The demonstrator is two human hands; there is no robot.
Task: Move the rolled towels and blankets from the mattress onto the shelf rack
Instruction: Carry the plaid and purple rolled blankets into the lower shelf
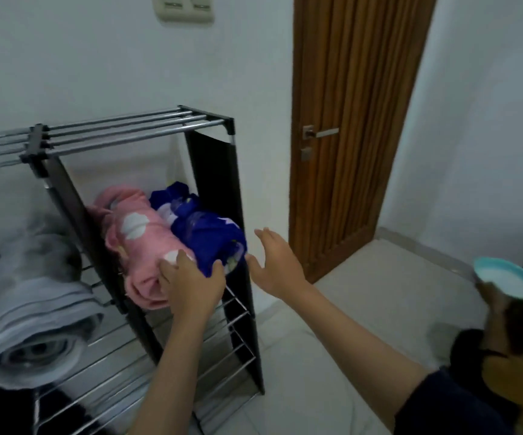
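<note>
A black-framed shelf rack (134, 127) with chrome bars stands against the wall. On its right-hand shelf lie a rolled pink blanket with white clouds (134, 237) and, to its right, a rolled blue blanket (205, 233). My left hand (191, 284) presses against the front ends of both rolls, fingers spread. My right hand (277, 262) hovers open just right of the blue roll, beside the rack's black side panel, holding nothing. A rolled grey towel (37, 312) lies on the left-hand shelf.
A brown wooden door (357, 120) with a metal handle is right of the rack. A pale mattress (341, 312) spreads below my right arm. At far right sit a teal bowl (508, 277) and dark and yellow cloth (511, 365).
</note>
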